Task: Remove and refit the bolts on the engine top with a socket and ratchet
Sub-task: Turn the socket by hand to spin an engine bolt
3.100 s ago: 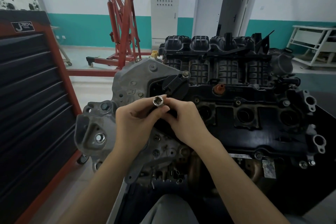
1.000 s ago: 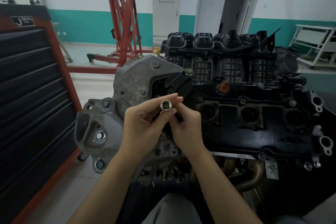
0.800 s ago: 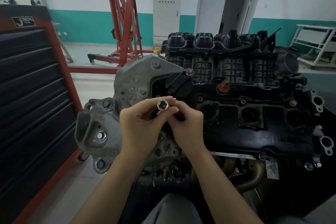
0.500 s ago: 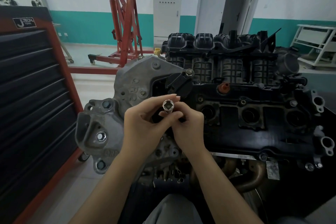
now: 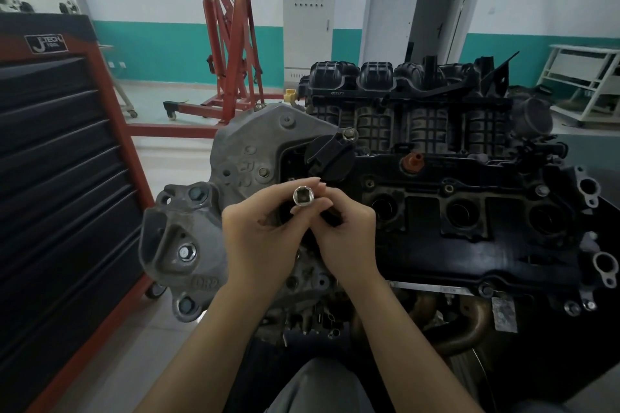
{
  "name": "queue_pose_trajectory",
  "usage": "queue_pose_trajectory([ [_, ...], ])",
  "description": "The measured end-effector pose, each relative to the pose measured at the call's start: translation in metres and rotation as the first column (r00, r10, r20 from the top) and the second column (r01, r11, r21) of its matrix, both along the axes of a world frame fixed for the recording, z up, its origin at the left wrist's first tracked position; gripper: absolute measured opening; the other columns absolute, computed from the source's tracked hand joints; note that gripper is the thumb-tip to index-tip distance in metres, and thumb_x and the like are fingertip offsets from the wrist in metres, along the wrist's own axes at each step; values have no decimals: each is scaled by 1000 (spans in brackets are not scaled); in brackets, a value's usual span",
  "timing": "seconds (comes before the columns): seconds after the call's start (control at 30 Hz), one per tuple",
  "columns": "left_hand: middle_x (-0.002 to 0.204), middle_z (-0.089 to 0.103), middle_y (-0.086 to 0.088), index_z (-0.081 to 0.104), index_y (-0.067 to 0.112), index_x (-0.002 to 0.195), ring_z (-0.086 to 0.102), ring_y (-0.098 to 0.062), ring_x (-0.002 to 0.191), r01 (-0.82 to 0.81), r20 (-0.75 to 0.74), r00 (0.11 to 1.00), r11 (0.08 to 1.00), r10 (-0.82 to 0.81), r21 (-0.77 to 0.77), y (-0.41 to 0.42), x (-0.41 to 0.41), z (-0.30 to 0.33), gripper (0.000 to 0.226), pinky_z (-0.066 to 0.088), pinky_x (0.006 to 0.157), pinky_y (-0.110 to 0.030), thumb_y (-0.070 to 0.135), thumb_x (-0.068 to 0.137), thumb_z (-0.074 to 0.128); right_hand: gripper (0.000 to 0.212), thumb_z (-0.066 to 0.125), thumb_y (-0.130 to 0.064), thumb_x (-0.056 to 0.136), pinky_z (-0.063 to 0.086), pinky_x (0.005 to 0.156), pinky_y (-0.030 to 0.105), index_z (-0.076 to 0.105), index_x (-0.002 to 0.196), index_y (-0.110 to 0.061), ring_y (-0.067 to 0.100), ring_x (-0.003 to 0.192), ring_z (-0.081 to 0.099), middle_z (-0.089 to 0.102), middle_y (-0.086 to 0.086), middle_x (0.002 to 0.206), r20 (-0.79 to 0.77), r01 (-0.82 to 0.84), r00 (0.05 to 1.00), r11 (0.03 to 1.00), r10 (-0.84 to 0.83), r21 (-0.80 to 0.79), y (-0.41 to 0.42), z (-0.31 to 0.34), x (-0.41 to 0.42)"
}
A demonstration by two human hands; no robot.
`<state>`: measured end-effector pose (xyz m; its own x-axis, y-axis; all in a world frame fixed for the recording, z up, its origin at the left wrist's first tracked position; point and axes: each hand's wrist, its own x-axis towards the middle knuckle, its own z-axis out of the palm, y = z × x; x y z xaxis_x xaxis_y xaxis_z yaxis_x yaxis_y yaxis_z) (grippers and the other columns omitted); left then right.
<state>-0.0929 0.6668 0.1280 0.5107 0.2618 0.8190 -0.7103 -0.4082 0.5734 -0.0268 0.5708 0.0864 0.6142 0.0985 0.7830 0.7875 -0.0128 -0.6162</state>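
Here, at the centre of the frame, a person's left hand (image 5: 265, 238) pinches a chrome socket (image 5: 303, 196) between thumb and fingers (image 5: 303, 185), its square drive hole facing the camera. The right hand (image 5: 349, 235) meets it from the right, fingers curled around a dark object beneath the socket that is too hidden to identify. Both hands hover above the left end of the engine (image 5: 436, 204), just below the black oil filler cap (image 5: 330, 157). A bolt (image 5: 349, 135) sits at the cap's upper edge. The black valve cover (image 5: 469, 245) stretches unobstructed toward the right edge. A red-framed tool cabinet (image 5: 57, 178) fills the left side, close beside the grey engine bracket (image 5: 181, 245). A red engine hoist (image 5: 231, 43) stands on open floor at upper centre.
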Motion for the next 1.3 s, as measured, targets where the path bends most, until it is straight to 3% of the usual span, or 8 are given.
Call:
queue_pose_trajectory([
  [0.2, 99, 74, -3, 66, 3, 109, 70, -11, 97, 275, -94, 956, 960, -278, -44, 4, -3, 3, 31, 52, 86, -19, -3, 79, 66, 25, 59, 3, 87, 46, 76, 11, 67, 103, -13, -5, 88, 64, 64, -23, 92, 38, -27, 999, 998, 29, -57, -1, 0, 0],
  [0.4, 89, 73, 3, 73, 8, 94, 70, -6, 86, 103, -77, 992, 995, -104, -10, 6, -2, 5, 26, 52, 77, -15, -1, 71, 77, 18, 68, 1, 84, 49, 77, 14, 71, 101, -6, 2, 89, 67, 71, -8, 92, 1, 10, 1000, 1000, -10, -8, 0, 0, 0],
  [0.53, 98, 75, 0, 68, 5, 108, 70, -13, 97, 264, -128, 956, 964, -266, -33, 9, -4, 6, 29, 53, 87, -23, 0, 79, 67, 22, 61, 3, 88, 51, 83, 19, 67, 109, -1, 3, 97, 65, 70, -2, 100, 15, -23, 1000, 996, 25, -90, 0, 1, -1],
  [0.63, 102, 73, -4, 67, 3, 108, 69, -16, 99, 354, -167, 921, 935, -352, -17, 13, -4, 9, 31, 52, 86, -22, -5, 79, 67, 15, 62, 4, 85, 45, 71, 9, 69, 96, -1, -6, 80, 63, 65, -17, 84, 9, 13, 1000, 997, -12, -73, -1, -1, 1],
  [0.8, 83, 74, 8, 73, 10, 87, 70, -5, 83, 156, -104, 982, 988, -155, 2, 10, -1, 8, 24, 51, 76, -14, -3, 68, 80, 19, 69, 3, 83, 52, 82, 20, 71, 101, -3, 5, 94, 68, 72, 0, 96, -14, -5, 1000, 1000, 5, -9, 0, 1, -2],
  [0.9, 90, 75, 7, 71, 9, 100, 70, -8, 91, 204, -130, 971, 979, -203, -2, 10, -1, 6, 30, 52, 82, -17, -7, 75, 72, 28, 63, 3, 87, 48, 94, 21, 65, 114, -3, 4, 110, 62, 67, -4, 112, 19, -33, 999, 997, 34, -67, 0, 2, -1],
  [1.03, 104, 73, -7, 67, 4, 110, 68, -19, 102, 379, -190, 909, 925, -370, 16, 16, -3, 8, 32, 52, 90, -27, -8, 81, 66, 15, 60, 2, 85, 46, 71, 11, 69, 97, -2, -6, 81, 63, 64, -16, 85, -4, 5, 1000, 997, -5, -79, -1, -2, 2],
  [1.3, 89, 71, 9, 71, 14, 96, 69, -2, 85, 78, -71, 995, 990, -70, 116, 12, -4, 9, 29, 51, 76, -13, -1, 72, 78, 27, 63, 3, 87, 50, 94, 23, 67, 113, -2, 7, 110, 63, 69, 0, 112, 8, -46, 999, 999, 47, -28, 0, 1, -1],
])
